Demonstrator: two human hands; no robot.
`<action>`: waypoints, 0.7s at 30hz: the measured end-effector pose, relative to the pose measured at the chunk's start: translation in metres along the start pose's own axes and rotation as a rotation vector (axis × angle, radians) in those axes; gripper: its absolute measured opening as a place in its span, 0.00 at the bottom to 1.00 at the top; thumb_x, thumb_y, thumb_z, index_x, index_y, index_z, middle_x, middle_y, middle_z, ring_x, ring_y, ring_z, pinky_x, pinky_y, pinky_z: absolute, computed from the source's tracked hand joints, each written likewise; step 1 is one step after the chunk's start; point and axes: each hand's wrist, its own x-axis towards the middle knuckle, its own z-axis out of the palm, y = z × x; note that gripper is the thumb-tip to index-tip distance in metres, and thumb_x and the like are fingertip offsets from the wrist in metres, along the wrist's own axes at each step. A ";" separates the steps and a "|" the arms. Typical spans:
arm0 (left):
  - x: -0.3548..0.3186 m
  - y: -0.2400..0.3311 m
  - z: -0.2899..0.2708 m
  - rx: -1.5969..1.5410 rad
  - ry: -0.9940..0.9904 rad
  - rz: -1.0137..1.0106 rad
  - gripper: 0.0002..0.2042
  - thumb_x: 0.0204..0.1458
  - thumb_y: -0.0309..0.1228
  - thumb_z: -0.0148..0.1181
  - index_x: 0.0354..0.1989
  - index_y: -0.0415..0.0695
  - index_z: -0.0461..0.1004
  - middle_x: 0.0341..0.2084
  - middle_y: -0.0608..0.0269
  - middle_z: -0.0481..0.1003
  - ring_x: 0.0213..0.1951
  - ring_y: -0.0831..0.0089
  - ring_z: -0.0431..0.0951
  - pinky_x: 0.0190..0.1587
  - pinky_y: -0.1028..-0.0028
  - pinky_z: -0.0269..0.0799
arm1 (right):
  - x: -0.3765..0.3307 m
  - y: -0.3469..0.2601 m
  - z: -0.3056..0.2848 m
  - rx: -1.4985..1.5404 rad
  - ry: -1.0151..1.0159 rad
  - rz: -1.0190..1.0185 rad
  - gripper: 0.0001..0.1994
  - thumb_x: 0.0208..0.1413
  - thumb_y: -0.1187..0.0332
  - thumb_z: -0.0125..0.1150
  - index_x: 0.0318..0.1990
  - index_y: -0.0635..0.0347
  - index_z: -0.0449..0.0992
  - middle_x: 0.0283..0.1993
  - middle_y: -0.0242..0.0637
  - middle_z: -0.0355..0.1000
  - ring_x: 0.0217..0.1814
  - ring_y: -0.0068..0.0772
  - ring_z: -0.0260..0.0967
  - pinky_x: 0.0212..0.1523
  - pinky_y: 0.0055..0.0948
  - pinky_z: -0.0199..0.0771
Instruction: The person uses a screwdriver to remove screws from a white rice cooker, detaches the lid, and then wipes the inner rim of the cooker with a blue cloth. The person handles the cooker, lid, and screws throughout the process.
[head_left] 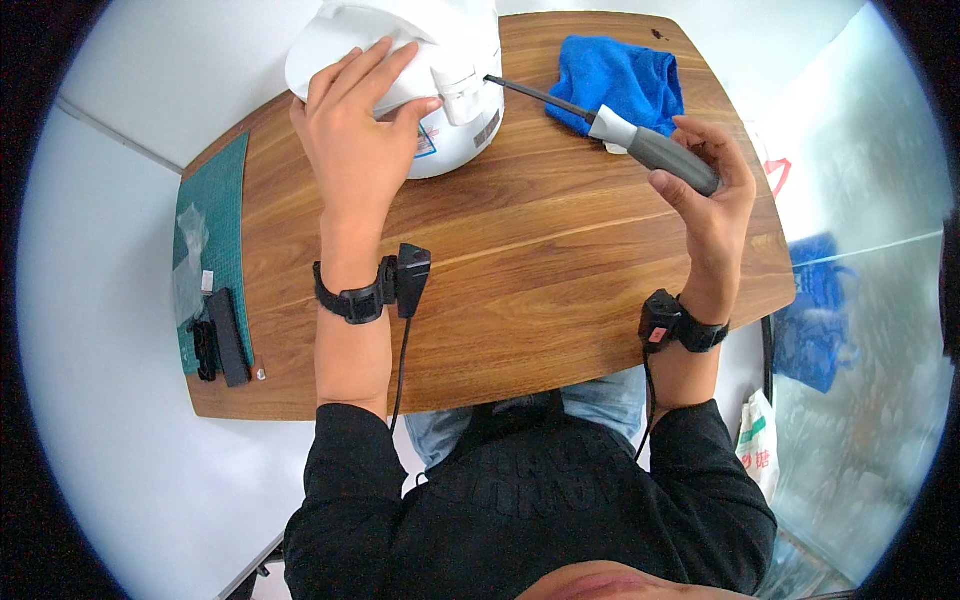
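A white, rounded appliance (462, 150) stands at the far side of the wooden table, partly cut off by the top of the picture. My left hand (355, 120) lies on its sloping top with fingers stretched and apart, the thumb close to a white protruding part (460, 92). In my right hand (715, 180) is the thick grey handle of a screwdriver (660, 153), held between thumb and fingers. Its dark shaft points left, and the tip meets the appliance's side beside that protruding part. Whether the tip sits in a screw is too small to tell.
A crumpled blue cloth (620, 80) lies behind the screwdriver. On the left, a green cutting mat (215, 185) carries clear plastic wrapping (190, 240) and a black bar-shaped item (232, 340). The wooden table (500, 290) has a curved near edge. Cables hang from both wrist straps.
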 end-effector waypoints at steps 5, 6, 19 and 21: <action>-0.002 0.003 0.009 0.012 0.038 -0.021 0.24 0.39 0.41 0.80 0.50 0.62 0.85 0.54 0.73 0.82 0.61 0.68 0.74 0.64 0.49 0.59 | 0.004 0.010 0.009 0.284 0.130 0.147 0.21 0.50 0.72 0.78 0.52 0.63 0.78 0.42 0.38 0.77 0.40 0.23 0.76 0.35 0.21 0.78; -0.002 0.005 0.008 0.040 0.042 -0.018 0.25 0.39 0.39 0.80 0.50 0.61 0.85 0.54 0.72 0.81 0.60 0.67 0.74 0.64 0.52 0.62 | 0.006 0.007 0.018 0.183 0.183 0.093 0.19 0.60 0.60 0.71 0.52 0.63 0.77 0.36 0.38 0.76 0.31 0.21 0.74 0.27 0.20 0.73; -0.001 0.001 0.018 0.099 0.074 -0.024 0.22 0.41 0.44 0.79 0.48 0.64 0.85 0.53 0.75 0.82 0.62 0.70 0.71 0.63 0.41 0.53 | 0.041 0.030 0.009 0.129 0.079 0.255 0.11 0.67 0.59 0.62 0.45 0.57 0.80 0.22 0.27 0.69 0.19 0.15 0.63 0.17 0.18 0.57; -0.001 0.000 0.017 0.115 0.075 -0.023 0.22 0.41 0.44 0.79 0.48 0.65 0.85 0.52 0.76 0.82 0.62 0.70 0.71 0.63 0.42 0.53 | 0.037 0.035 0.012 0.172 0.111 0.217 0.10 0.67 0.62 0.64 0.48 0.57 0.78 0.25 0.27 0.70 0.21 0.15 0.65 0.18 0.17 0.59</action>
